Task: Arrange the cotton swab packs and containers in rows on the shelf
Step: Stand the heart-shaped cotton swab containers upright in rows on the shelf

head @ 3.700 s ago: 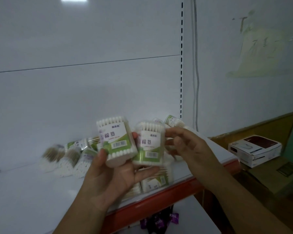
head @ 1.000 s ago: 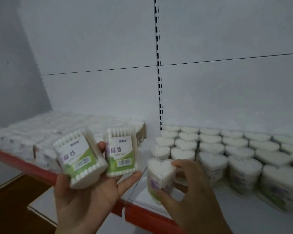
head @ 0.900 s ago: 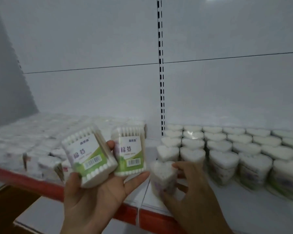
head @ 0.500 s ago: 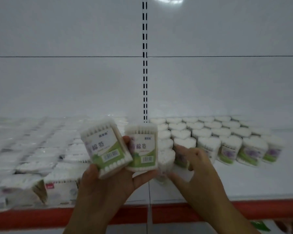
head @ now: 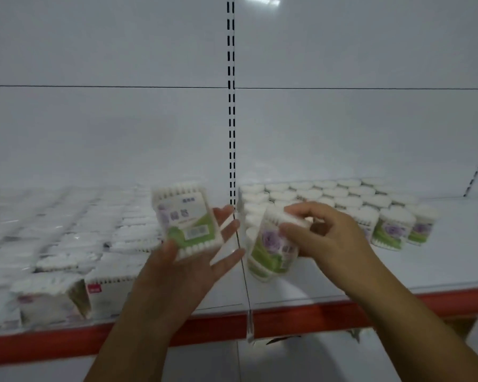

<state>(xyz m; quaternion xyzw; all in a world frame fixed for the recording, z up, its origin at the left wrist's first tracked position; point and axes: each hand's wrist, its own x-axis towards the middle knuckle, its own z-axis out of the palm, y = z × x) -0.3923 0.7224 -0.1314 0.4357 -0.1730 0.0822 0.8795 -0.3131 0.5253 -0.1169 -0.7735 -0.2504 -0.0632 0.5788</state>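
- The white metal shelf (head: 398, 274) with a red front edge carries rows of white heart-shaped swab containers (head: 342, 194) on its right half.
- The left hand (head: 182, 277) pinches a rectangular green-label swab pack (head: 188, 219) between thumb and spread fingers.
- The right hand (head: 331, 238), nearer the rows, curls around a tilted purple-flower heart container (head: 273, 244) at their front-left corner.
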